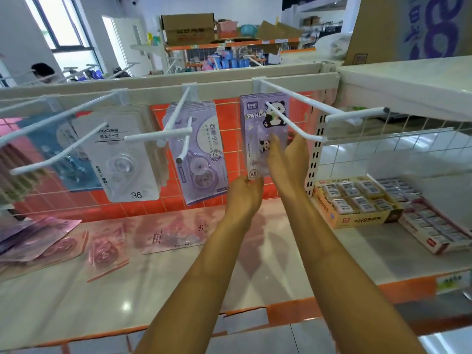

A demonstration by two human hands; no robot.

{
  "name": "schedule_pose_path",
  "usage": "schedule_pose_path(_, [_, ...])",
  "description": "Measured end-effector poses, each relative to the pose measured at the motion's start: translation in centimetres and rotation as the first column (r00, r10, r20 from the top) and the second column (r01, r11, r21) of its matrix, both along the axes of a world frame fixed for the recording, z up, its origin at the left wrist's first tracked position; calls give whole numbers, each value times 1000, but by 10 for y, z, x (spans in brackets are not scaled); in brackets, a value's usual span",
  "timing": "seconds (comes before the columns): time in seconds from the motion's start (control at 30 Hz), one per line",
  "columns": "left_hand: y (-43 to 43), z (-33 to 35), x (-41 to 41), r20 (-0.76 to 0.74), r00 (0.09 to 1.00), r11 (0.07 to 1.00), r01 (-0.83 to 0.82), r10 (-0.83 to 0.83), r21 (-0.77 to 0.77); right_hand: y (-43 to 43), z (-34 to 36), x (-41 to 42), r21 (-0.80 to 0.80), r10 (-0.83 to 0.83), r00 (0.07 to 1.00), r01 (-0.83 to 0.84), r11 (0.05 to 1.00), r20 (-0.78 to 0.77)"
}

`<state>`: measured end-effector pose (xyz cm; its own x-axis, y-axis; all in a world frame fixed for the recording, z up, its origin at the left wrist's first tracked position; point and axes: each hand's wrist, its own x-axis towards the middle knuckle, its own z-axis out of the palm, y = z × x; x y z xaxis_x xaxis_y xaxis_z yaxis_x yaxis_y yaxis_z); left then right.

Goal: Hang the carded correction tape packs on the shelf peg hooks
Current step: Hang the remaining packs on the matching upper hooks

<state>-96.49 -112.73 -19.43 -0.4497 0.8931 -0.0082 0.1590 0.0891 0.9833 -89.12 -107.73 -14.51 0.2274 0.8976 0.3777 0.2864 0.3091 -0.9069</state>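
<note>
Hanging stock, item one: panda packs (263, 116), a stack of purple cards already threaded on the peg hook (293, 123), sitting far back near its root at the rail.

Left hand (245, 198): below the peg hook, fingers and thumb pinching the bottom edge of the stack.

Right hand (288, 159): just under the peg hook's free tip, fingers stretched up the face and right edge of the cards. Whether its thumb closes behind them cannot be told.

Step in hand, by judgement: seating and squaring the panda packs on the wire. Done well, this means keeping the cards upright and facing forward, pushing them back together rather than one by one, and checking that each hole rides fully on the wire before letting go.

Left of the peg hook: purple packs (201, 154) and clear packs (120, 159) on their own hooks.

Below and left of it: loose packs (102, 251) lying flat on the shelf (178, 290), likely waiting to be hung.

Below and right of it: eraser box (357, 200).
</note>
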Motion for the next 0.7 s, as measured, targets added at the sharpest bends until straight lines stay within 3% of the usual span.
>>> schedule_pose_path(0.13, [-14, -22, -6, -85, 990, 993, 104, -109, -59, -17, -42, 0, -76, -3, 996, 9, 997, 85])
schedule_pose_path(0.23, [-27, -37, -15, -275, 949, 984, 123, -154, -126, -23, -71, -10, -159, 28, 986, -2, 987, 162])
schedule_pose_path(0.33, [-39, -51, -38, -512, 842, 973, 62, -170, -220, -34, -93, -24, -217, 97, 972, -49, 975, 212])
schedule_pose_path(0.47, [-60, -71, -73, -693, 688, 946, -27, -217, -323, -54, -116, -48, -355, 291, 899, -168, 920, 329])
schedule_pose_path(0.6, [-77, -96, -114, -773, 573, 903, -123, -273, -411, -73, -131, -79, -434, 477, 768, -288, 853, 427])
schedule_pose_path(0.7, [-92, -113, -141, -769, 554, 864, -163, -319, -476, -89, -143, -108, -466, 561, 718, -363, 807, 411])
